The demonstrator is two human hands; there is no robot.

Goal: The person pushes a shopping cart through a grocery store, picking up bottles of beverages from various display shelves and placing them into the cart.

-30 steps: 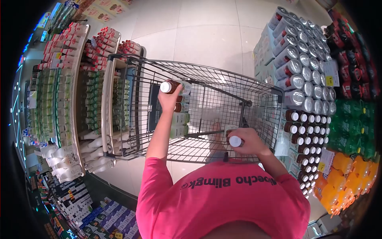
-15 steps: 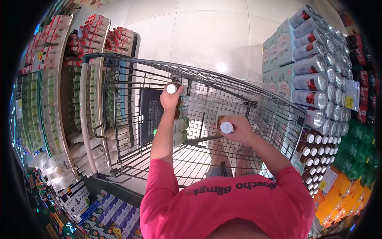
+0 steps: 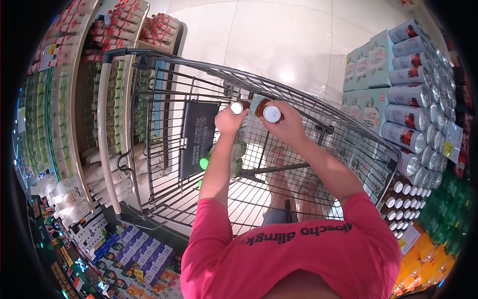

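Note:
My left hand (image 3: 228, 120) is closed round a bottle with a white cap (image 3: 237, 108). Close beside it, my right hand (image 3: 288, 125) grips a brown bottle (image 3: 261, 106) with a pale label and white cap. Both hands are over the wire shopping cart, caps facing up toward me. The bottles nearly meet; whether they touch I cannot tell. Below my left forearm, inside the cart, lie green bottles, one with a bright green cap (image 3: 204, 163). My forearm and hands partly hide other packages there.
The cart's pale handle (image 3: 103, 124) is at left, near shelves of bottles (image 3: 35, 124). At right rise stacked silver cans (image 3: 406, 117), pale green cartons (image 3: 378, 60), white-capped brown bottles (image 3: 406, 189) and orange bottles (image 3: 423, 254). Tiled floor (image 3: 279, 30) lies beyond the cart.
Both hands have moved closer together over the cart. My right hand has carried its bottle up and left, and my left hand has shifted right with its bottle.

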